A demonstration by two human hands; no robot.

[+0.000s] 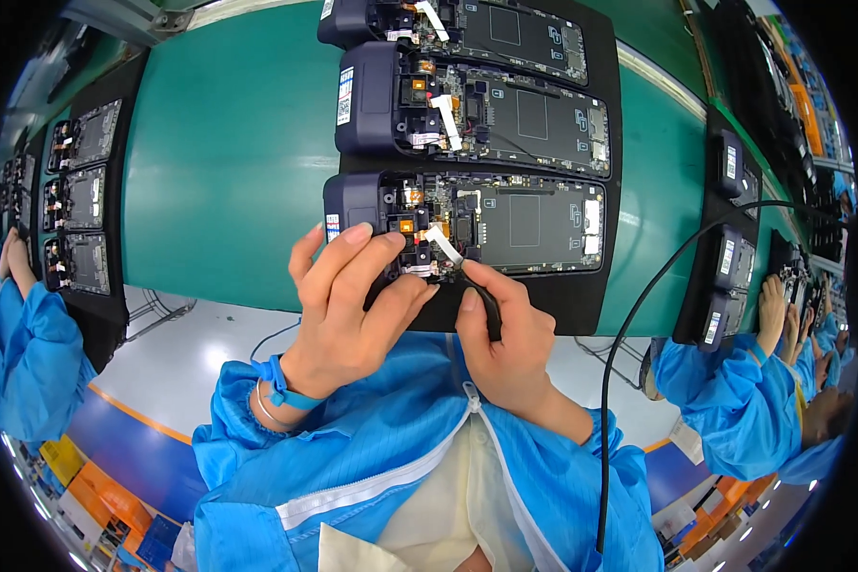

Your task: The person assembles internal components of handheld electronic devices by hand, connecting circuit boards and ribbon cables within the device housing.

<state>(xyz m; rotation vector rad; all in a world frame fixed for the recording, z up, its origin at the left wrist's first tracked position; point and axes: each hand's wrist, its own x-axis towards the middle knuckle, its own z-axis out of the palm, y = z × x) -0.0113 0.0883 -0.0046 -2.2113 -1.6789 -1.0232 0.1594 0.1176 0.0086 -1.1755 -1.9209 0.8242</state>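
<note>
The nearest opened handheld device lies on a black mat, its dark circuit board showing and a thick dark housing at its left end. My left hand rests on that left part with fingers spread and curved, fingertips touching the housing and small parts beside it. My right hand pinches a slim black tool between thumb and forefinger. The tool's tip meets the lower end of a white strip on the board. Whether the tool is tweezers or a pry stick cannot be made out. My left fingers partly hide the housing.
Two similar opened devices lie farther up the black mat on the green table. More devices sit on a mat at left and others at right. A black cable hangs at right. Co-workers in blue sleeves flank me.
</note>
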